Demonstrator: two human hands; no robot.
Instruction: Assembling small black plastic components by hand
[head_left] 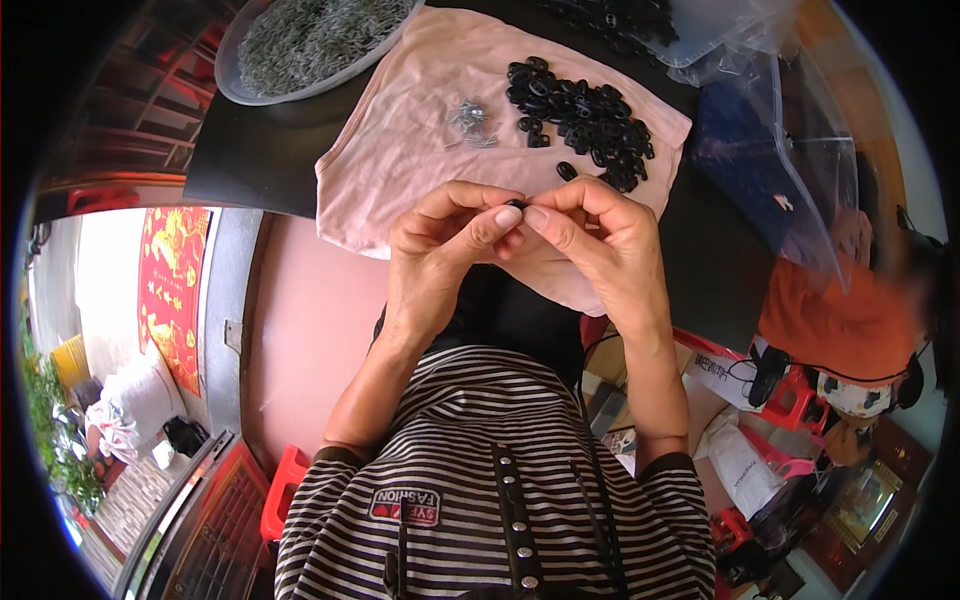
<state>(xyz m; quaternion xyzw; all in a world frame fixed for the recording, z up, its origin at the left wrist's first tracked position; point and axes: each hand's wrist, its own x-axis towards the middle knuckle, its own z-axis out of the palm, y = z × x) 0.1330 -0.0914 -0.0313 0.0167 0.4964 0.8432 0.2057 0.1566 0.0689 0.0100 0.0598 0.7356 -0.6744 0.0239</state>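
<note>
Between the fingertips of both hands is a small black oval piece (516, 204), mostly covered by the fingers. My left hand (445, 240) pinches it from the left with thumb and forefinger. From the right, my right hand (605, 238) closes thumb and fingers at the same spot; whether it grips the piece or something tiny against it cannot be made out. Just beyond the hands, a pink cloth (400, 140) bears a heap of black oval pieces (590, 115) at right and a small pile of thin silvery metal pins (472, 122) at left. One black piece (567, 171) lies apart near my right hand.
A clear tub (228, 75) full of metal pins stands at the far left of the dark table (250, 150). More black parts (620, 18) and clear plastic bags (735, 45) lie at the back right. Another person in an orange top (835, 320) sits at right. A red stool (285, 490) stands at lower left.
</note>
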